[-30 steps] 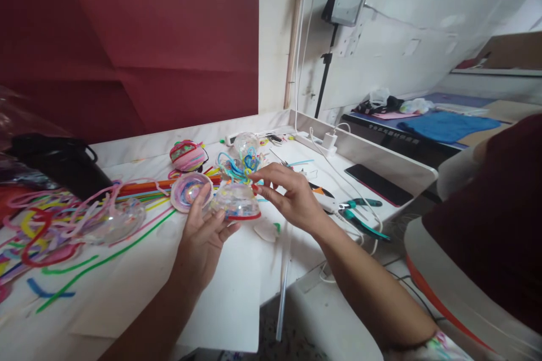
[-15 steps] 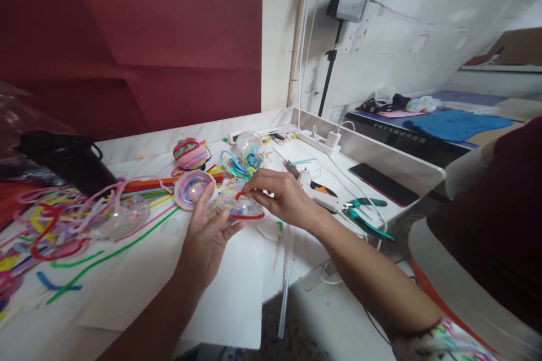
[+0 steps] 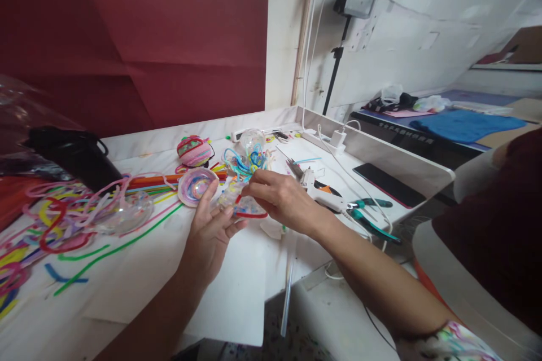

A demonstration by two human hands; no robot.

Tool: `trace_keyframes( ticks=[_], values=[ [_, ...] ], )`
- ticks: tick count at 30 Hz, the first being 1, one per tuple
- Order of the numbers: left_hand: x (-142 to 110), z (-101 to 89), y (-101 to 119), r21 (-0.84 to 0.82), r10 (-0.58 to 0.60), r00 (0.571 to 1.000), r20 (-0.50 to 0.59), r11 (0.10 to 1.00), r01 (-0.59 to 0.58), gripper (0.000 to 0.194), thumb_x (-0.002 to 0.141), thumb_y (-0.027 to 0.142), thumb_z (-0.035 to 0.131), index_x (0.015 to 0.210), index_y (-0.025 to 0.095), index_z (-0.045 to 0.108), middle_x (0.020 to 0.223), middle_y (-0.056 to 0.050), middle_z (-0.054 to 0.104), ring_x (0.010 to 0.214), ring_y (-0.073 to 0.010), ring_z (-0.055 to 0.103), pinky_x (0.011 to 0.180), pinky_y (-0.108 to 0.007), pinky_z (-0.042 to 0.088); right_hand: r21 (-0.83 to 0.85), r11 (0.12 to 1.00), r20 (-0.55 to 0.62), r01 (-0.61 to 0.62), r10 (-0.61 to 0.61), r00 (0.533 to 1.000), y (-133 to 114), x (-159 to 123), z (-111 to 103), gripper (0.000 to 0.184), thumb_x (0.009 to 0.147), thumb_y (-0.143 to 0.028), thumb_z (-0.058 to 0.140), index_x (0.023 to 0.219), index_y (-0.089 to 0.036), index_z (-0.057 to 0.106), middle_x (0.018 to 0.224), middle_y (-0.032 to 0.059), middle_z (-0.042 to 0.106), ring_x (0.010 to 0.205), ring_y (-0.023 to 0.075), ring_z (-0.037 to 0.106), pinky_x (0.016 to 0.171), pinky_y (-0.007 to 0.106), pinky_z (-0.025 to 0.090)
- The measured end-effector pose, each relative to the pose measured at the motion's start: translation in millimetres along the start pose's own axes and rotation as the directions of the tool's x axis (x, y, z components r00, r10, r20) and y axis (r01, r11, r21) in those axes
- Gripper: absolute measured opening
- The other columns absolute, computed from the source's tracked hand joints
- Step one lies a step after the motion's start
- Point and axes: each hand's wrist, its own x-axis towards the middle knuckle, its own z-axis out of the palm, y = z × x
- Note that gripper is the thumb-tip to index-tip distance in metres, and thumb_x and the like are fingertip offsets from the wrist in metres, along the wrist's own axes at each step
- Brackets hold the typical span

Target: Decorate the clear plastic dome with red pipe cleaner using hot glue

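My left hand holds a clear plastic shell with coloured bits showing through it. Along the shell's near rim runs a red pipe cleaner. Fingertips of my right hand are pinched on the red pipe cleaner at the shell's upper side, partly hiding it. Beside my left index finger is a round shell lined in pink and purple rings; whether it is joined to the clear one I cannot tell. Behind them sits a pink striped ball with red and green trim.
Loose pipe cleaners and another clear shell lie at left, near a black object. At right are a glue gun, green-handled pliers, a phone and cables. White paper covers the near edge.
The whole view has shifted slightly, so things appear a little further right. My right fingers have turned slightly at the red pipe cleaner, and less of its upper end shows.
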Motion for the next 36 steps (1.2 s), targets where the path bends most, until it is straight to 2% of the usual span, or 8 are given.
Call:
trace_keyframes(
  ticks=[11, 16, 19, 24, 29, 36],
  values=[
    [1.0, 0.3, 0.7, 0.010, -0.018, 1.000, -0.024, 1.000, 0.018, 0.079, 0.073, 0.012, 0.079, 0.143, 0.030, 0.047, 0.094, 0.000, 0.074, 0.063, -0.0112, 0.070, 0.059, -0.024, 0.063, -0.077, 0.997, 0.002, 0.008, -0.008, 1.000, -1.2, -2.1, 3.2, 0.027, 0.094, -0.001, 0.048, 0.097, -0.018, 0.069, 0.087, 0.0043, 0.060, 0.075, 0.0149, 0.056, 0.061, 0.024, 0.038],
    [1.8, -0.3, 1.1, 0.007, -0.027, 0.999, -0.022, 1.000, 0.027, 0.057, 0.070, 0.013, 0.082, 0.123, 0.022, 0.064, 0.077, 0.003, 0.070, 0.062, -0.0114, 0.068, 0.059, -0.023, 0.063, -0.156, 0.987, 0.019, 0.035, -0.033, 0.999, -3.1, -2.3, 3.3, 0.023, 0.099, -0.009, 0.049, 0.093, -0.018, 0.069, 0.088, 0.0047, 0.062, 0.074, 0.0151, 0.056, 0.060, 0.025, 0.037],
    [2.7, 0.3, 1.2, 0.001, -0.035, 0.999, -0.031, 0.999, 0.035, 0.048, 0.068, 0.012, 0.083, 0.114, 0.019, 0.067, 0.075, 0.002, 0.070, 0.062, -0.0117, 0.069, 0.062, -0.024, 0.063, -0.211, 0.976, 0.016, 0.061, -0.059, 0.998, -4.5, -3.3, 3.9, 0.026, 0.102, -0.013, 0.046, 0.091, -0.018, 0.069, 0.088, 0.0055, 0.062, 0.074, 0.0161, 0.055, 0.059, 0.026, 0.036],
    [3.1, -0.1, 1.0, -0.003, -0.040, 0.999, -0.026, 0.999, 0.040, 0.040, 0.068, 0.013, 0.081, 0.105, 0.017, 0.067, 0.078, -0.001, 0.073, 0.063, -0.0122, 0.068, 0.058, -0.023, 0.060, -0.305, 0.947, -0.006, 0.102, -0.109, 0.994, -7.1, -6.1, 8.3, 0.023, 0.103, -0.013, 0.046, 0.096, -0.019, 0.068, 0.085, 0.0045, 0.062, 0.069, 0.0160, 0.052, 0.057, 0.028, 0.035],
    [3.7, -2.6, 0.3, 0.009, -0.026, 0.999, -0.035, 1.000, 0.026, 0.035, 0.068, 0.017, 0.080, 0.099, 0.018, 0.064, 0.081, -0.002, 0.074, 0.065, -0.0130, 0.067, 0.055, -0.021, 0.055, -0.360, 0.924, 0.036, 0.130, -0.126, 0.991, -11.1, -7.1, 11.4, 0.023, 0.105, -0.017, 0.045, 0.093, -0.018, 0.066, 0.081, 0.0039, 0.060, 0.067, 0.0160, 0.050, 0.057, 0.029, 0.036],
    [3.3, -1.5, 0.2, 0.026, 0.008, 1.000, -0.029, 1.000, -0.007, 0.030, 0.068, 0.026, 0.082, 0.088, 0.019, 0.059, 0.080, 0.000, 0.073, 0.069, -0.0131, 0.069, 0.061, -0.022, 0.053, -0.376, 0.914, 0.050, 0.153, -0.144, 0.988, -16.0, -6.8, 12.2, 0.021, 0.104, -0.017, 0.048, 0.092, -0.016, 0.066, 0.079, 0.0037, 0.058, 0.067, 0.0172, 0.051, 0.058, 0.031, 0.037]
  ],
)
